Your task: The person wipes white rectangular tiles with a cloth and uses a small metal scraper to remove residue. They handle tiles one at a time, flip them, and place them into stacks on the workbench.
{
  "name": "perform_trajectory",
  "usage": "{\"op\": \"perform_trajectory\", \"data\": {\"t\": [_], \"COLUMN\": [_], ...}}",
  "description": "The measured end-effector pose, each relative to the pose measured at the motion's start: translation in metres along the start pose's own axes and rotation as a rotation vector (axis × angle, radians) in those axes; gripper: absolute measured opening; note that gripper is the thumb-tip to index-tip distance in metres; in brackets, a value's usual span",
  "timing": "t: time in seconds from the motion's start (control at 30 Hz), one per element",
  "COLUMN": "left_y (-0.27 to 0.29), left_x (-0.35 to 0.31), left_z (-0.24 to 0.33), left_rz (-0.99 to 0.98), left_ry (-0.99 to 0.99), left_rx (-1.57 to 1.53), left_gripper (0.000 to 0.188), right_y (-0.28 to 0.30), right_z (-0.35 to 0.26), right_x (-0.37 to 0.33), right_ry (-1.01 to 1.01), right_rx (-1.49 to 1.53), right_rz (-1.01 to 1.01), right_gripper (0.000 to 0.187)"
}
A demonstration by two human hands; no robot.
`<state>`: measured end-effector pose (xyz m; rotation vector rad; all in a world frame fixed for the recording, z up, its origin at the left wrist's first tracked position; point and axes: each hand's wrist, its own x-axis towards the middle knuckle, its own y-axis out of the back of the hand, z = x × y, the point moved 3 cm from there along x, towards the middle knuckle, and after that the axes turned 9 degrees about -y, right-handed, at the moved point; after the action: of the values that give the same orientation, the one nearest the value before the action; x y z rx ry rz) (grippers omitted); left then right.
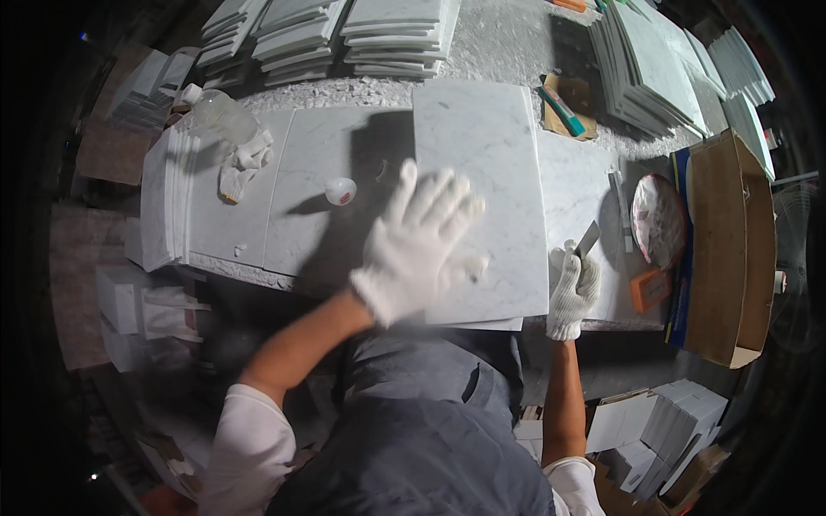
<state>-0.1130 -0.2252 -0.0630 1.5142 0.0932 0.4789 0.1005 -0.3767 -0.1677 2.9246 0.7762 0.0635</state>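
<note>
My left hand (pixel 422 236), in a white knit glove, is spread with its fingers apart over a grey-veined white marble tile (pixel 499 146). Whether the palm presses on the stone I cannot tell. The tile lies flat on the bench, and the edge of another pale piece shows beneath its near side. To its right, my right hand (pixel 572 297), also gloved, is closed around a flat metal scraper (pixel 588 240) whose blade points up; its handle is hidden in the fingers. A small white rounded object (pixel 341 191) with a red mark sits left of my left hand.
Tile stacks (pixel 391 39) stand along the back, with more (pixel 650 73) at back right. A plastic bottle (pixel 222 116) and crumpled cloth (pixel 249 163) lie left. Right are a green-handled tool (pixel 561 112), a dish of pale paste (pixel 658 221), an orange block (pixel 650 290) and a cardboard box (pixel 723 249).
</note>
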Motion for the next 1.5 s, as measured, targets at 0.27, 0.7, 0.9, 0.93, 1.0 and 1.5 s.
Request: {"op": "perform_trajectory", "data": {"t": [0.27,0.7,0.9,0.93,1.0,1.5], "left_y": [-0.026,0.018,0.024,0.024,0.024,0.028], "left_x": [0.125,-0.033,-0.046,-0.049,-0.054,-0.042], "left_z": [-0.076,0.084,0.042,0.033,0.012,0.066], "left_rz": [-0.208,0.048,0.214,0.250,0.342,-0.037], "left_ry": [0.201,-0.409,-0.217,-0.152,-0.033,-0.325], "left_rx": [0.119,-0.499,-0.466,-0.389,-0.313,-0.584], "left_gripper": [0.086,0.050,0.032,0.031,0.028,0.040], "right_y": [0.001,0.019,0.049,0.050,0.051,0.032], "right_z": [-0.003,-0.005,-0.027,-0.026,-0.021,-0.004], "right_x": [0.001,-0.005,-0.012,-0.012,-0.013,-0.018], "right_ry": [0.085,-0.296,-0.278,-0.302,-0.339,-0.156], "right_rx": [-0.169,0.191,0.170,0.182,0.167,0.012], "right_rz": [0.014,0.109,0.041,0.046,0.095,0.092], "right_gripper": [0.022,0.025,0.030,0.030,0.031,0.026]}}
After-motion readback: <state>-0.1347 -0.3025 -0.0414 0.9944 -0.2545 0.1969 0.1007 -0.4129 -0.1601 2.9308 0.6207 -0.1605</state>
